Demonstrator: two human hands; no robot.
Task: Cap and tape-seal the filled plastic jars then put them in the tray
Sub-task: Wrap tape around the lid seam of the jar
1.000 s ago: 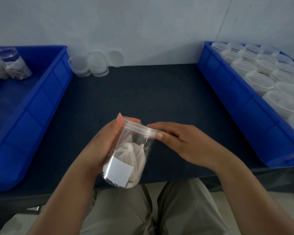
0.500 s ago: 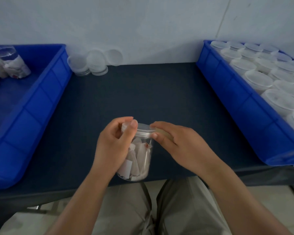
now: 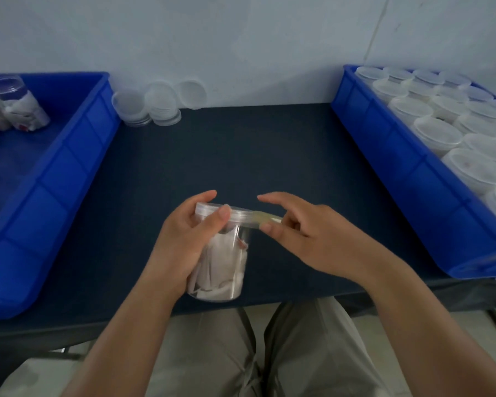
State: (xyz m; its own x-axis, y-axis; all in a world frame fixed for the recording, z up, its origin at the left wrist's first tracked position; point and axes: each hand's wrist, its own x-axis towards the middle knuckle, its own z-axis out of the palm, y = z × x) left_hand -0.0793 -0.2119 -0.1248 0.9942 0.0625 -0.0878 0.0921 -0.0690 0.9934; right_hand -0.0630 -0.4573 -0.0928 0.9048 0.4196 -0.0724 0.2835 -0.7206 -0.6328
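A clear plastic jar [image 3: 226,262], cylindrical and glossy-walled, is being gripped upright by the left hand [image 3: 184,242] at the near edge of the table [image 3: 241,156], which is being covered by a matte navy cloth. Whether the jar's base is touching the cloth cannot be told. The fingers are being curled round the jar's side, and the thumb is being pressed against the rim of the round translucent lid [image 3: 235,214] seated on top. Crumpled white packets are being seen through the wall.

A narrow, yellowish, translucent tape strip [image 3: 267,217] is being pinched between the thumb and fingers of the right hand [image 3: 312,236] and drawn taut rightward from the lid's edge; the index finger is being held straight above it.

On the right, a ribbed blue plastic tray [image 3: 398,167] is being filled by rows of capped jars [image 3: 438,133]. On the left, a second blue tray [image 3: 55,179] is being occupied by open filled jars [image 3: 17,107] at its far corner. Loose round lids [image 3: 161,106] are being propped against the wall between the trays.
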